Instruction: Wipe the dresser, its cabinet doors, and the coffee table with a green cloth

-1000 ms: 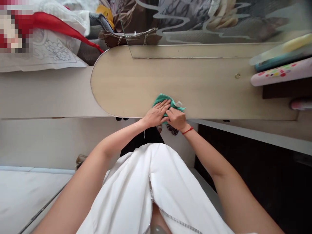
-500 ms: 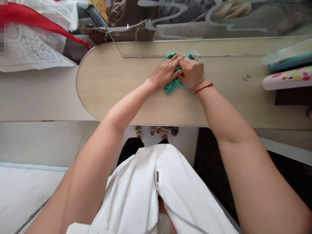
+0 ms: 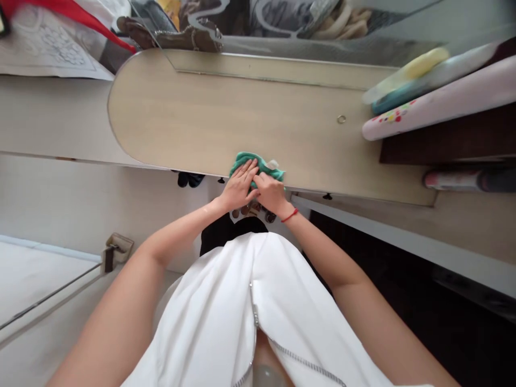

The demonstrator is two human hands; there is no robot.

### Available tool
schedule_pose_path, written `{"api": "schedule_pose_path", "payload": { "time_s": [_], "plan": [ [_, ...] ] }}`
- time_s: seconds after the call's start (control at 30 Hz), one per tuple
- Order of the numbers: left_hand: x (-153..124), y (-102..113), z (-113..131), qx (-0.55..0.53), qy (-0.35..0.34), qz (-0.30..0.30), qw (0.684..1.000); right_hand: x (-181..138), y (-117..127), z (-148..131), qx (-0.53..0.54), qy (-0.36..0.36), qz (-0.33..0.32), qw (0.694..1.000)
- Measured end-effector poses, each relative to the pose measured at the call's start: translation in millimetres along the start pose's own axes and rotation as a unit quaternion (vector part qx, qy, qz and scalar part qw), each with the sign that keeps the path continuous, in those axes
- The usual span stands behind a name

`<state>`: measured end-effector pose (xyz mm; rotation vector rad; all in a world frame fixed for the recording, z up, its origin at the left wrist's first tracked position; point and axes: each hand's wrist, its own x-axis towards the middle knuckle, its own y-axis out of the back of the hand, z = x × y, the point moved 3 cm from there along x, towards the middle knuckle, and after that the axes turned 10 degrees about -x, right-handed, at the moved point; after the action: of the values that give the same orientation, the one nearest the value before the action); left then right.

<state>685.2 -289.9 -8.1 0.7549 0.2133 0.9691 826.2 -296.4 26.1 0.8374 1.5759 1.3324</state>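
Observation:
A crumpled green cloth lies at the near edge of the pale wooden tabletop, part of it seemingly over the edge. On top of it my left hand presses down flat with its fingers stretched out. Right beside it, touching, my right hand has its fingers curled into the cloth. A red string bracelet circles my right wrist. A small whitish scrap shows by the cloth's far side; whether it is part of the cloth I cannot tell.
A small ring lies on the tabletop to the right. Past it are a pink dotted item, a dark brown block and a bottle-like cylinder. A glass panel runs along the back, with a brown chain-trimmed bag behind it.
Both hands and the green cloth have come from the back of the tabletop, by the glass, to its near edge. My view has shifted to the right.

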Motion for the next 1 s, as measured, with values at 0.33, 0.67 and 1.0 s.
{"api": "schedule_pose_path", "payload": {
  "time_s": [0.33,0.67,1.0],
  "plan": [
    [180.2,38.2,-70.3,0.021,-0.045,-0.026,0.998,140.0,42.1,101.1,0.002,-0.018,0.055,0.998],
    [227.2,44.8,-77.6,-0.014,-0.038,0.016,0.999,175.3,46.8,136.6,0.05,-0.049,0.099,0.993],
    [69.3,-65.0,56.2,-0.009,-0.048,-0.054,0.997,-53.0,-12.9,98.4,0.012,-0.051,0.053,0.997]
  ]
}}
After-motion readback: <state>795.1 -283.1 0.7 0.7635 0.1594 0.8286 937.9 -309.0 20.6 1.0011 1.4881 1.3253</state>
